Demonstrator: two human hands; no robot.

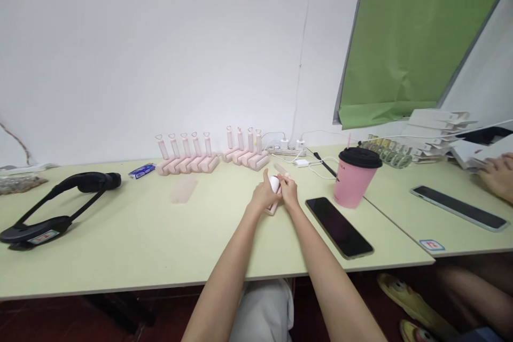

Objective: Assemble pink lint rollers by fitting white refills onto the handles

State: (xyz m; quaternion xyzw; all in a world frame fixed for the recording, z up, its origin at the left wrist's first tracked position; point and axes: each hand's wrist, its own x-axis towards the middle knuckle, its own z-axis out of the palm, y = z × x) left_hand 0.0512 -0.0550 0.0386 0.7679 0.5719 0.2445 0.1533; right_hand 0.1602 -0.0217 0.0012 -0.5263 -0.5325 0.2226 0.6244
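Both hands are closed on a small pink case (272, 210) on the table in front of me. My left hand (262, 193) grips its left side, one digit pointing up and away. My right hand (289, 191) has its fingers bent against the right side. Between the hands a white rounded piece (274, 184) shows on the case; my fingers cover much of both. Just beyond my right hand lies a pale translucent tube (281, 170). Farther back stand pink holders in two rows, a left row (187, 164) and a right row (245, 157), each with upright tubes topped by loops.
Right of my arm lie a black phone (340, 227) and a pink cup (355, 181) with a black lid. White cables run to a power strip (280, 149). At left are a black headset (60, 208), a blue packet (142, 171) and a pinkish sheet (183, 190). Another person's hand (499, 175) rests far right.
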